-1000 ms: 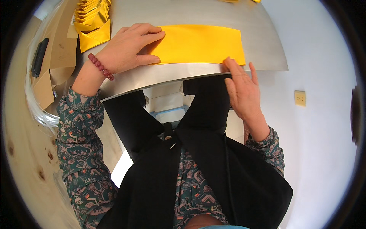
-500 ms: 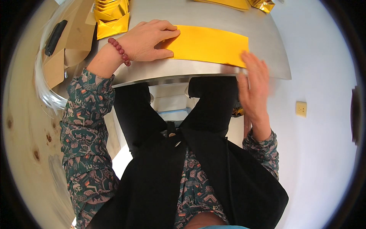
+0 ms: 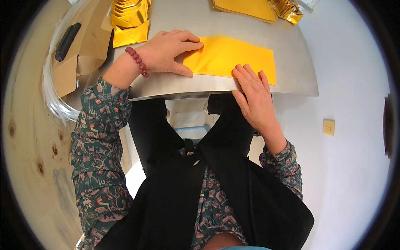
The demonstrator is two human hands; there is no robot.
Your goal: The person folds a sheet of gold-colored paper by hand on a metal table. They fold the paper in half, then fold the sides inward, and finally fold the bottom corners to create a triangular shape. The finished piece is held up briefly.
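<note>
A shiny golden-yellow paper strip lies lengthwise on the metal table near its front edge. It looks folded, and its left half bulges slightly. My left hand, with a dark red bead bracelet at the wrist, rests at the strip's left end. Its fingertips touch the upper corner, and the thumb lies apart at the lower one. Flat on the lower right part of the strip are the outstretched fingers of my right hand, thumb spread toward the table edge. Neither hand grips the paper.
Folded gold paper pieces stand overlapped in a row at the back left. At the back right lie a stack of gold sheets and more folded pieces. A cardboard box and clear plastic strands are left of the table.
My right hand has moved left from the strip's right end onto its lower edge. The paper's left half now bulges a little. The whole view has shifted slightly.
</note>
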